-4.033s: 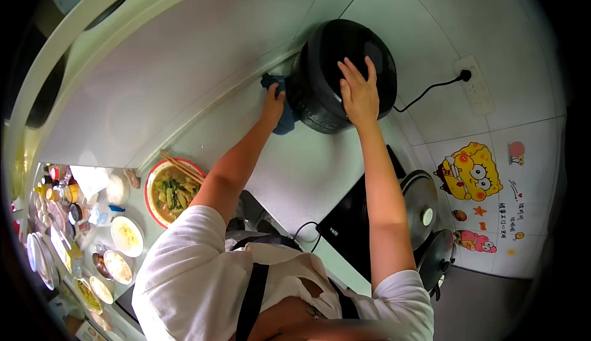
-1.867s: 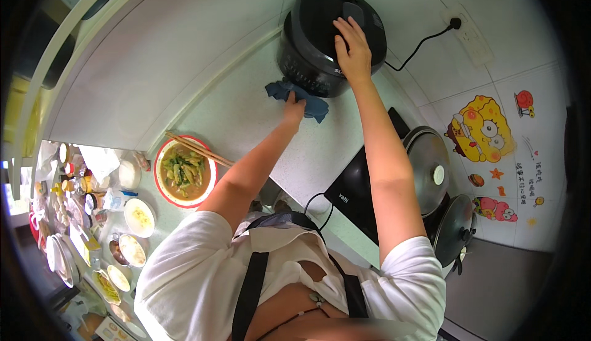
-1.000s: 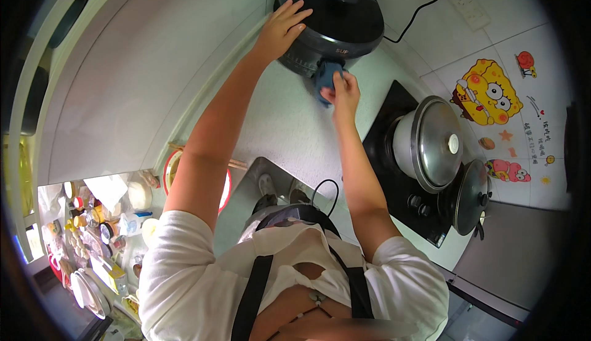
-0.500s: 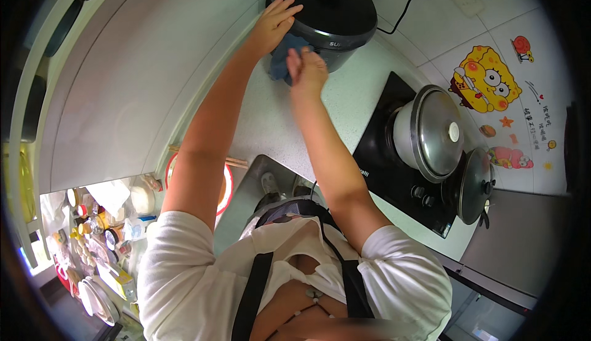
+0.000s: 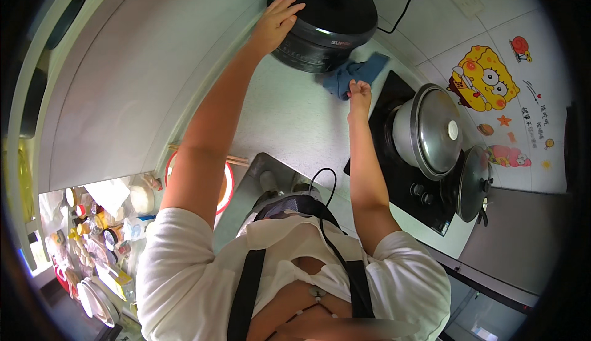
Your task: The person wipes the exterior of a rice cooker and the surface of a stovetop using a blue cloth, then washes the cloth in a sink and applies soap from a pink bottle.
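My left hand [image 5: 275, 22] lies flat and open on the black cooker [image 5: 326, 15], steadying its side. My right hand [image 5: 359, 93] pinches the blue cloth [image 5: 356, 73] on the counter [image 5: 295, 119], just below the cooker toward the stove [image 5: 406, 168]. Cooker wiping looks mostly done; the counter around its base is probably left. Half a second ago the cloth was up against the cooker wall; now it's down on the counter.

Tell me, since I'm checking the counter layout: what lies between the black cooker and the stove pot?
In the head view, a blue cloth pinched by the right hand lies between the black cooker and the lidded pot.
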Motion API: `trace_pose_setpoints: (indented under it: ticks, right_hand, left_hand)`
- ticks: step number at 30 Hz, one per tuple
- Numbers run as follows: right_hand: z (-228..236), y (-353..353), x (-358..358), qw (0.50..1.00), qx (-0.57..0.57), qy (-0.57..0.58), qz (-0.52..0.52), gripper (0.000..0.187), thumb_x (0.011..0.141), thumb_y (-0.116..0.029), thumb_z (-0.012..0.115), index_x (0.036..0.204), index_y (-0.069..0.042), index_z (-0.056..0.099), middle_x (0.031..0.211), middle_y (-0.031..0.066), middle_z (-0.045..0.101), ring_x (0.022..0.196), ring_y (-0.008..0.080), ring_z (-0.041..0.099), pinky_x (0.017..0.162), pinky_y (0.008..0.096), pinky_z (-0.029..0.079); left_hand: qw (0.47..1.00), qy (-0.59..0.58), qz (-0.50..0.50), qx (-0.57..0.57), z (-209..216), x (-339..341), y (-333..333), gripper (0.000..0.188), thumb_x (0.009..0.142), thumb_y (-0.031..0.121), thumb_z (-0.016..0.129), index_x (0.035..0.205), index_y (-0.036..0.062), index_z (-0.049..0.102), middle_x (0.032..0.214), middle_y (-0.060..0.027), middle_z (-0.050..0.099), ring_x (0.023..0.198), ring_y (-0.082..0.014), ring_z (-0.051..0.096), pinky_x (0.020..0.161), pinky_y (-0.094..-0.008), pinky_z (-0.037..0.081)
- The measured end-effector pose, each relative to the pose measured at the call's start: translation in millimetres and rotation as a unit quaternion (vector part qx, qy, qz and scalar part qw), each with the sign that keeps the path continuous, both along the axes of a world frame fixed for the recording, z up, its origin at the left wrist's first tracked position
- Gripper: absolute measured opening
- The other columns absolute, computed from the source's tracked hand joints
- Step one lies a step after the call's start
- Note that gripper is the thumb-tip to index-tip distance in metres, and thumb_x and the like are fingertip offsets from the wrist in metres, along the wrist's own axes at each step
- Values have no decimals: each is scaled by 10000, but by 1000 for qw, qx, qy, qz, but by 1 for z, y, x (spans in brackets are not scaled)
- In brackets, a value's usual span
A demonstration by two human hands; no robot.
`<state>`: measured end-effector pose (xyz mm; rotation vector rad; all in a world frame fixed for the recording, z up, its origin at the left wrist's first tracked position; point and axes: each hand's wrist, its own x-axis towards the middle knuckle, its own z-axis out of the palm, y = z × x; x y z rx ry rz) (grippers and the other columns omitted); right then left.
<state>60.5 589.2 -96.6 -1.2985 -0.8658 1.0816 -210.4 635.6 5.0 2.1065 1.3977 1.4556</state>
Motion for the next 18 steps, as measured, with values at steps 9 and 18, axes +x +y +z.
trace_pose_setpoints:
  ticks: [9,18]
  right_hand:
    - [83,-21,-80,983,154,90,39,285,817,-59,583,1069,-25,455,867,-3,501,747,83,469,697,225,394]
    - [90,-12,-139,921,243,-287,-97,540,622,-64,749,1052,-21,425,913,110,466,813,230,485,739,316,416]
  left_hand:
    - [1000,8,-10,28,-4,-2,1,335,892,175,428,1211,161,528,1350,-59,398,1307,-255,246,1050,-378,231]
    - [999,1,17,29,-7,1,2,335,881,146,444,1204,146,532,1334,-68,417,1295,-276,268,1045,-380,235]
